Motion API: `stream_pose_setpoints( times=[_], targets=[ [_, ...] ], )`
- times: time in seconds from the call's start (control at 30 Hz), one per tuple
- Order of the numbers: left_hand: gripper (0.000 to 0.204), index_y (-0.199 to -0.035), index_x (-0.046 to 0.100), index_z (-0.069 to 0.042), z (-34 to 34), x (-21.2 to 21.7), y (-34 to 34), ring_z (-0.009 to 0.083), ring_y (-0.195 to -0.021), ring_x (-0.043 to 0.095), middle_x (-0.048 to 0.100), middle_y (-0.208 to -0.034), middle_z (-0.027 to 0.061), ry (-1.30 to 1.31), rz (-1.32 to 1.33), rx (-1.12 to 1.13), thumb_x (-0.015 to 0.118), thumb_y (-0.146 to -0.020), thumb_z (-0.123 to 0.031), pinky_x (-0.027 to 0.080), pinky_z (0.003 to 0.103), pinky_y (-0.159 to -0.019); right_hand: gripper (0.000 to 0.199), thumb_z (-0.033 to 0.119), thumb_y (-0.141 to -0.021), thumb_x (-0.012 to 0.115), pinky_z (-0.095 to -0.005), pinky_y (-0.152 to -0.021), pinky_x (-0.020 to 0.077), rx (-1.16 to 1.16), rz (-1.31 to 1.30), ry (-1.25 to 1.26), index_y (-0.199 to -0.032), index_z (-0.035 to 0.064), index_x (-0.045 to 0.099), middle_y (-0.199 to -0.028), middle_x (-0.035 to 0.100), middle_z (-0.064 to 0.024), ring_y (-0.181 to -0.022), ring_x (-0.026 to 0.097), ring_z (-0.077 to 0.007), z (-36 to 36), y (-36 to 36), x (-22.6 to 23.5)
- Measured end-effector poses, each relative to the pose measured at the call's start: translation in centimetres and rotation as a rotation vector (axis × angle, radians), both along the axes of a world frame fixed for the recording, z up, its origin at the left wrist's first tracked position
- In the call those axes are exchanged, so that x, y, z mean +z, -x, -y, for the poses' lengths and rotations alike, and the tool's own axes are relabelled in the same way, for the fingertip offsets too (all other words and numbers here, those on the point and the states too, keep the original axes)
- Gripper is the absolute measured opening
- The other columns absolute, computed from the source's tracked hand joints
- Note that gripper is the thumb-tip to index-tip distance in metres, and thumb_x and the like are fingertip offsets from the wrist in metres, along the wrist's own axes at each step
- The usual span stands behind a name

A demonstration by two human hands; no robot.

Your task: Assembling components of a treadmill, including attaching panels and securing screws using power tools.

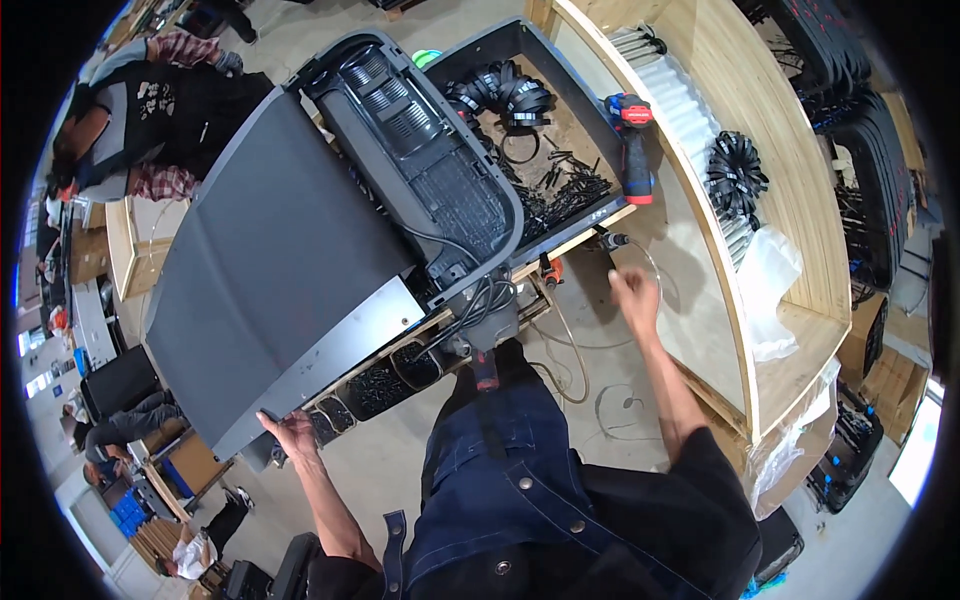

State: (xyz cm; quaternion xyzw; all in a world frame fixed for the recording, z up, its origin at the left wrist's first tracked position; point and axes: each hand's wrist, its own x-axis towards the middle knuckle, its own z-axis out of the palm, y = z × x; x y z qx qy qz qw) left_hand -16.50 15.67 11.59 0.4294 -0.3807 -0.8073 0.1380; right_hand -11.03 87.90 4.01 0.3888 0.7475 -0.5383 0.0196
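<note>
Grey workshop floor shows beneath a treadmill base whose dark running belt lies across the counter, ahead of the person and to the left. Along the belt's near side runs a bare metal side rail; the left hand touches its near end, thumb toward the edge, though how firmly the hidden fingers grip cannot be told. For a good steady hold, that palm would best stay flat to the rail, with fingertips off the sharp-looking corner. The right hand is raised and apart from everything, its fingers folded in together; whether something small sits inside cannot be told. Bringing it in clear of the looped cables would avoid snagging them. At the belt's far end sits an open motor housing. Beyond it, a tray carries loose black screws and black ring-shaped parts, with a cordless driver beside it. Farther right stands a wooden crate.
</note>
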Motion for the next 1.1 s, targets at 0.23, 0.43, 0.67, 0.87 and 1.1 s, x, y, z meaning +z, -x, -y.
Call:
stream_pose_setpoints(
  times=[0.23, 0.43, 0.67, 0.87, 1.1],
  targets=[
    [0.053, -0.114, 0.062, -0.011, -0.9, 0.1, 0.3, 0.016, -0.076, 0.06, 0.067, -0.097, 0.0016, 0.168, 0.105, -0.036, 0.069, -0.089, -0.057, 0.054, 0.029, -0.065, 0.045, 0.028, -0.093, 0.071, -0.0419, -0.101, 0.046, 0.326, 0.014, 0.073, -0.122, -0.0047, 0.061, -0.122, 0.065, -0.0177, -0.118, 0.059, -0.0287, 13.5, -4.3, 5.5],
    [0.054, -0.095, 0.063, -0.01, -7.2, -0.3, -3.0, 0.0129, -0.068, 0.058, 0.064, -0.083, 0.0023, 0.368, 0.26, -0.379, 0.047, -0.101, -0.061, 0.049, 0.027, -0.062, 0.084, 0.026, -0.077, 0.086, -0.0408, -0.11, 0.0399, -0.13, -0.208, -0.024, -0.144, -0.0028, 0.044, -0.138, 0.053, -0.0189, -0.128, 0.05, -0.0307, 5.7, -3.0, -20.3],
    [0.029, -0.108, 0.069, -0.005, -12.9, -8.7, -10.1, 0.0127, -0.087, 0.067, 0.07, -0.093, 0.0022, 0.545, 0.626, -0.898, 0.066, -0.096, -0.032, 0.054, 0.029, -0.073, 0.047, 0.006, -0.079, 0.08, -0.031, -0.089, 0.0517, 0.033, -0.145, -0.054, -0.121, -0.0045, 0.063, -0.112, 0.067, -0.0094, -0.099, 0.064, -0.0168, 2.6, -0.9, -25.1],
    [0.049, -0.137, 0.053, -0.007, -9.0, -15.7, -9.8, 0.0376, -0.102, 0.062, 0.061, -0.12, 0.0191, 1.365, 0.708, -0.953, 0.064, -0.092, -0.026, 0.051, 0.051, -0.088, 0.037, 0.009, -0.084, 0.08, -0.0347, -0.096, 0.0506, 0.116, -0.167, -0.273, -0.115, -0.0052, 0.067, -0.11, 0.071, -0.012, -0.101, 0.066, -0.0197, 8.2, -0.6, -8.6],
    [0.061, -0.133, 0.047, -0.01, -12.2, -15.0, -6.0, 0.0507, -0.117, 0.048, 0.046, -0.134, 0.0176, 1.227, 0.806, -1.081, 0.07, -0.084, -0.039, 0.049, 0.058, -0.093, 0.041, 0.028, -0.095, 0.071, -0.0415, -0.102, 0.0499, -0.181, -0.374, 0.229, -0.119, -0.0018, 0.059, -0.118, 0.064, -0.0128, -0.109, 0.064, -0.0226, 8.0, -9.3, 7.9]
  ],
)
